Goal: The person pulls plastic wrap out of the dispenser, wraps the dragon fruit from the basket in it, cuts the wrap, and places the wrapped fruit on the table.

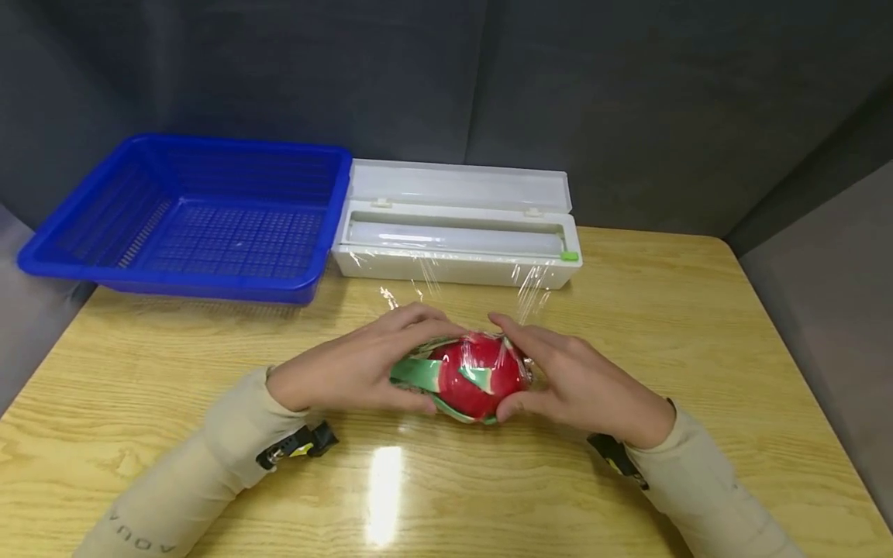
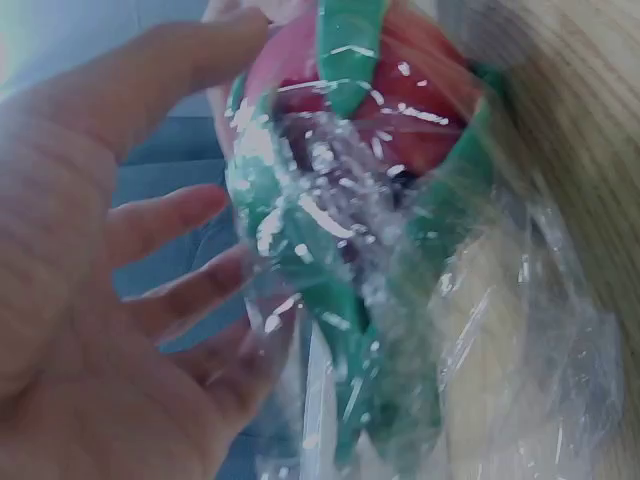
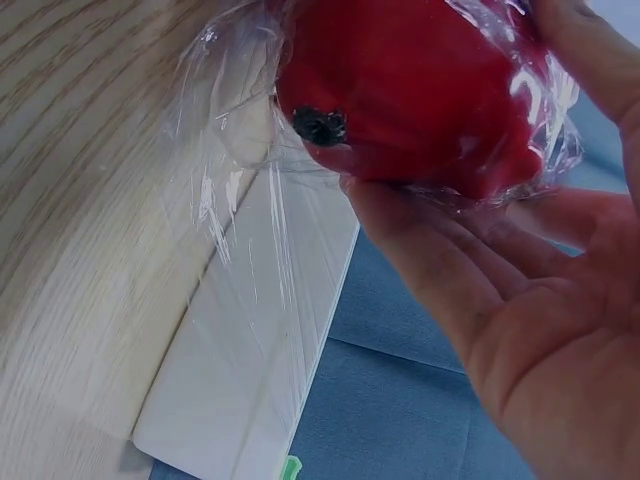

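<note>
A red dragon fruit (image 1: 481, 381) with green scales is held between both hands near the middle of the table, with shiny cling film over it. My left hand (image 1: 373, 360) holds its green-leafed end, thumb on the near side and fingers on the far side. On the red end, my right hand (image 1: 575, 380) grips with thumb and fingers spread around it. The right wrist view shows a dark spot on the bare red end (image 3: 400, 90). Loose, crumpled film (image 2: 570, 340) trails from the fruit in the left wrist view.
Behind the hands stands a white cling film dispenser (image 1: 453, 267), its lid raised and a roll (image 1: 453, 236) inside. Film stretches from its front toward the fruit. A blue plastic basket (image 1: 209, 283) sits left of it. Dark cloth (image 1: 418, 77) hangs behind the wooden table (image 1: 698, 325).
</note>
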A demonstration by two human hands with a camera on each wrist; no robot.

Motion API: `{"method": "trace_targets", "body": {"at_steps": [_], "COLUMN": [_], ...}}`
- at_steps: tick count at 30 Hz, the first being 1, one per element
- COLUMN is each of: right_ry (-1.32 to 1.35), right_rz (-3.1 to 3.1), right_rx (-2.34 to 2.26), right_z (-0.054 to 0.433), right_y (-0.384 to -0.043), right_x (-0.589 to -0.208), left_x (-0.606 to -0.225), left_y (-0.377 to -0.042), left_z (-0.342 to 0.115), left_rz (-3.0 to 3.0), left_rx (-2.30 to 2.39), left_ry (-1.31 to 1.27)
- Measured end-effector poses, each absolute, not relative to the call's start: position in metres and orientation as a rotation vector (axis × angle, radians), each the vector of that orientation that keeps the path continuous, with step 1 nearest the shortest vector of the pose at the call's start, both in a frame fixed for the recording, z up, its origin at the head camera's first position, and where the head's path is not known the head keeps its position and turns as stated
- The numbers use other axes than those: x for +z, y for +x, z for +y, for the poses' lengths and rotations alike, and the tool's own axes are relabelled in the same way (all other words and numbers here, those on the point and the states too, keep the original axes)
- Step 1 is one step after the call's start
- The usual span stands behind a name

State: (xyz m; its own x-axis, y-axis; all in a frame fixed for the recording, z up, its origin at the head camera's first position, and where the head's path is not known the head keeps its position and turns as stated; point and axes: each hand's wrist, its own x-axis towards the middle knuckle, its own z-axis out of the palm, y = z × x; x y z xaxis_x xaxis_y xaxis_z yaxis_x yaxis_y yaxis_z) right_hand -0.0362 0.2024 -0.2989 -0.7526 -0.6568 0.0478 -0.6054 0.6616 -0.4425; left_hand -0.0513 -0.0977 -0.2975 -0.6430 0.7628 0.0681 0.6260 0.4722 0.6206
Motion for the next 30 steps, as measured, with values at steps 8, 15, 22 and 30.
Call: {"method": "trace_targets", "body": {"at_steps": [8,15,22,30], "right_ry": [-1.041,-0.94,-0.863,-0.872], "right_rz": [2.749,2.704,2.684,2.713], "right_rx": [-0.676,-0.771,-0.877,-0.927], "right_z": [0.201,0.202,0.2,0.198], "right_y": [-0.039,-0.04,-0.042,-0.044], "right_x": [-0.299,-0.302,-0.305,-0.309], "left_x": [-0.311,-0.316,-0.316,-0.318], "left_y": [-0.048,-0.052,-0.056,-0.061], "left_z": [-0.089,-0.089,-0.092,-0.095], "left_rz": [2.568,2.583,2.562,2.563], "left_rx": [0.905,0.927,0.934,0.871], "left_ry": [1.315,1.349,1.28,1.215]}}
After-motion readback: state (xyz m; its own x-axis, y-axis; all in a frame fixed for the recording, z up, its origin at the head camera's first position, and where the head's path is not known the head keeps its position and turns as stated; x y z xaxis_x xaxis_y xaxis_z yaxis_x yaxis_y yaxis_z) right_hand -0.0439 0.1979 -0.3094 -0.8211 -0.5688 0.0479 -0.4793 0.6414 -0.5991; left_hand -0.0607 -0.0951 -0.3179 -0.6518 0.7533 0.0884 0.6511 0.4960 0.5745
